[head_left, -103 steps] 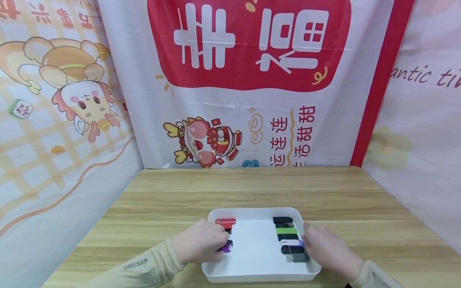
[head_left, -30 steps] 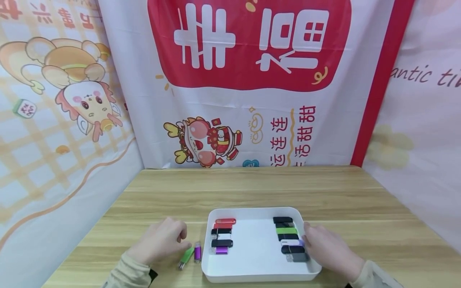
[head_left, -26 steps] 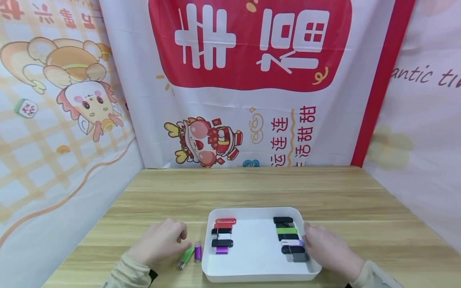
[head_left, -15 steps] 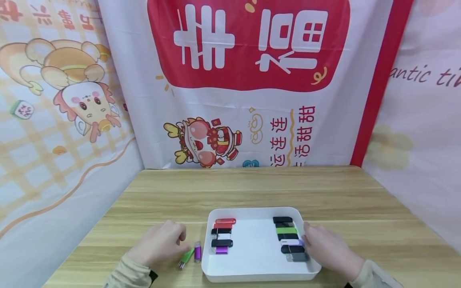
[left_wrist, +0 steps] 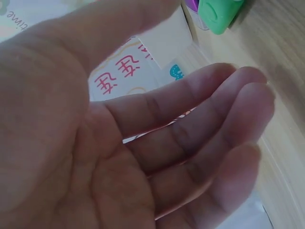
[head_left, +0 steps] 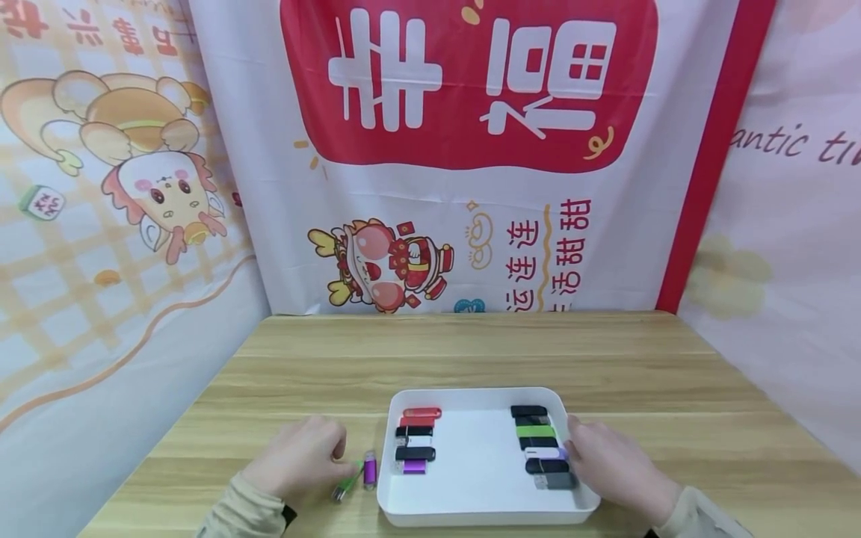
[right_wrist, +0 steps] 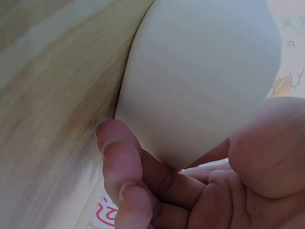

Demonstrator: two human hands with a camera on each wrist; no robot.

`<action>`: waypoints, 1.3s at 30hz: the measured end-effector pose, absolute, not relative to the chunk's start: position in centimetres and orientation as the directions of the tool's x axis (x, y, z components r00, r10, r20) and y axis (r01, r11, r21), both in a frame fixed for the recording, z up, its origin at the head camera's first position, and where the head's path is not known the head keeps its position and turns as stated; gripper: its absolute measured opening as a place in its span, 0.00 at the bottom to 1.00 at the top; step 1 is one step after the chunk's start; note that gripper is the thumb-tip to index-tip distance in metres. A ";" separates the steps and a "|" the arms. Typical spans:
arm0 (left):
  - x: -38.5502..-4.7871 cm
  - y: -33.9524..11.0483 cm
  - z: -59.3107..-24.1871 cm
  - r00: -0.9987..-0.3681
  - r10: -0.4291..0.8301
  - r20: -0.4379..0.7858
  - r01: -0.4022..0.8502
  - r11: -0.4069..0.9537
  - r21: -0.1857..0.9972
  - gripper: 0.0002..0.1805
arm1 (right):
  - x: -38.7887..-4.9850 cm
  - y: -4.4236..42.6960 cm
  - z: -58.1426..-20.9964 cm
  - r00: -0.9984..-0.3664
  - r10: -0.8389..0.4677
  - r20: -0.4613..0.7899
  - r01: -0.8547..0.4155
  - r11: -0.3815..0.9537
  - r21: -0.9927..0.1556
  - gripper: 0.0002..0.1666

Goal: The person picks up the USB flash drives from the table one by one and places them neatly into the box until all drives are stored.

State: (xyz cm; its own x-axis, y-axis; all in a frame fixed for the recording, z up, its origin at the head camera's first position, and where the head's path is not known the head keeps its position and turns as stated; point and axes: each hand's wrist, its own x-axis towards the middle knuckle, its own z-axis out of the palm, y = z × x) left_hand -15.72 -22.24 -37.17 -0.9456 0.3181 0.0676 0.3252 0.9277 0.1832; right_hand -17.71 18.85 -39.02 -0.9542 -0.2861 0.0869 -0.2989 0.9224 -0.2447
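My left hand [head_left: 296, 459] is low over the table, left of the white tray [head_left: 484, 518], with its thumb at a green USB stick [head_left: 343, 491]. In the left wrist view its fingers [left_wrist: 190, 90] are loosely bent with nothing between them, and the green stick shows at the top edge. A purple USB stick [head_left: 369, 471] lies upright in view between that stick and the tray. My right hand [head_left: 615, 463] grips the tray's right wall, fingers [right_wrist: 121, 162] against the outside and thumb at the rim. The inner side of that grip is hidden.
Inside the tray, a left column holds several USB sticks, from a red one [head_left: 421, 412] down to a purple one [head_left: 414, 468]. A right column has several more, including a bright green one [head_left: 535, 431] and a grey one [head_left: 556, 481]. Printed cloths surround the wooden table [head_left: 471, 351].
From over the tray's left column my left hand has moved left to the table, uncovering the sticks there. Lately it sank slightly, covering more of the green stick. The right hand stayed put.
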 end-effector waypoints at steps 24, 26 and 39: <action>-14.3 -22.2 -37.0 -0.926 0.376 0.020 0.368 0.894 0.257 0.21 | -17.7 19.0 -39.0 -0.955 -0.284 0.080 -0.295 0.925 -0.239 0.29; -14.3 -22.3 -37.1 -0.926 0.376 0.022 0.369 0.896 0.248 0.20 | -17.7 19.0 -39.0 -0.955 -0.284 0.080 -0.295 0.925 -0.240 0.29; -14.7 -22.5 -37.4 -0.925 0.379 -0.009 0.363 0.894 0.262 0.20 | -17.5 18.9 -38.9 -0.949 -0.296 0.110 -0.315 0.919 -0.238 0.28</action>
